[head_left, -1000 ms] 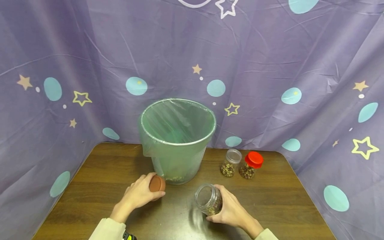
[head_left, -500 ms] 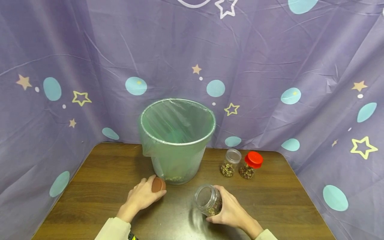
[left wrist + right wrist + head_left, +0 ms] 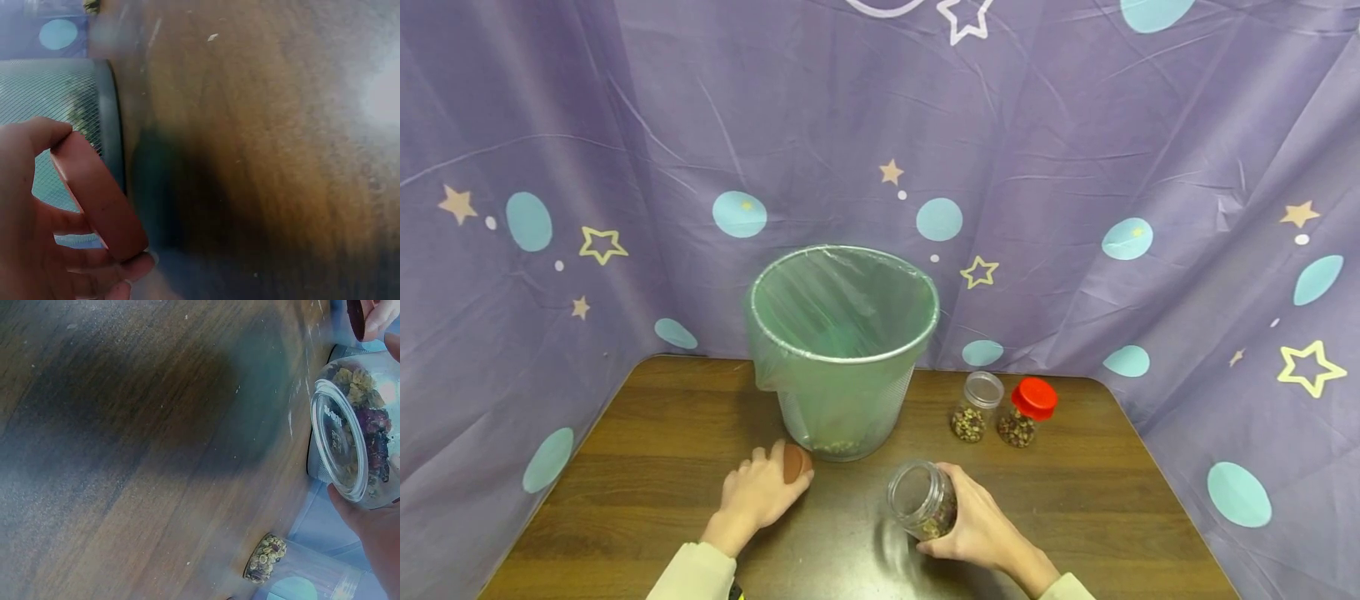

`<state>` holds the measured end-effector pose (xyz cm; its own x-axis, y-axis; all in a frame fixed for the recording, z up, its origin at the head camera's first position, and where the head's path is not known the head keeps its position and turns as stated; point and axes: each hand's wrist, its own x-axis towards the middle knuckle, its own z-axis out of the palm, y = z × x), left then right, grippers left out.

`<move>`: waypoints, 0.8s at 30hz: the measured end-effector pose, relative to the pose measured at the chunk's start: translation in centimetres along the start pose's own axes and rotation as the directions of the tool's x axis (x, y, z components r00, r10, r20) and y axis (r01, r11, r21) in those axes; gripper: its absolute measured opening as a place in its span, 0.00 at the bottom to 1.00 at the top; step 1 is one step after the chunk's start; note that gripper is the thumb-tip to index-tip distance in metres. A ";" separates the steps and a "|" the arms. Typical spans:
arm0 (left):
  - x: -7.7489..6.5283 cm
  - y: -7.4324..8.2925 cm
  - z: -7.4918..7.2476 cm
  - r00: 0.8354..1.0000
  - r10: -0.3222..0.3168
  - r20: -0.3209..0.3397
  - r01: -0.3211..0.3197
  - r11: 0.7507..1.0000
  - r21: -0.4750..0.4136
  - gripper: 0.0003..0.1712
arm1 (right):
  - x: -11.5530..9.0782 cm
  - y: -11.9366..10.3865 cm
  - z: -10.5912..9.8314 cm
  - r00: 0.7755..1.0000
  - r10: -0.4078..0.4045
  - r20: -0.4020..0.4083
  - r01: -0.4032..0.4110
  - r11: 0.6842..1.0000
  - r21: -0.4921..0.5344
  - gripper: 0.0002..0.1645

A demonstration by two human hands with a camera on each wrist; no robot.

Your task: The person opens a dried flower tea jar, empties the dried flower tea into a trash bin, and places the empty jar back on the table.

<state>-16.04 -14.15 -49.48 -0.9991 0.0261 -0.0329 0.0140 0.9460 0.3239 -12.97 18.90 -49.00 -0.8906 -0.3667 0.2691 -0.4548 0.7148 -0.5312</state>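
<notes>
Left hand pinched the lid edgewise; right hand gripped the jar side-on, seemingly leaving its mouth clear.

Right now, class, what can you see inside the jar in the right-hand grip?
Inside the jar, the right wrist view shows yellowish and dark reddish pieces through the clear wall. The right-hand grip covers part of one side, hiding anything behind it.

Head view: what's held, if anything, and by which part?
Left hand: brown lid, held by its rim between thumb and fingers. Right hand: nearest clear jar, held around its body, below the neck.
</notes>
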 end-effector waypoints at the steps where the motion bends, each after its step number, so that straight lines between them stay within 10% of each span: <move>1: 0.0 0.1 0.1 1.000 0.005 -0.006 -0.005 1.000 0.016 0.47 | 0.0 0.0 0.0 1.000 -0.002 -0.001 0.002 1.000 -0.002 0.59; 24: 0.2 0.7 0.8 0.999 -0.050 -0.010 0.050 0.999 0.001 0.47 | -0.2 0.2 0.1 1.000 0.020 0.017 -0.020 1.000 0.006 0.59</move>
<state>-16.24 -13.23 -49.98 -0.9989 -0.0241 -0.0395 -0.0356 0.9464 0.3211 -12.92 19.06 -49.26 -0.8993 -0.3622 0.2452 -0.4370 0.7186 -0.5410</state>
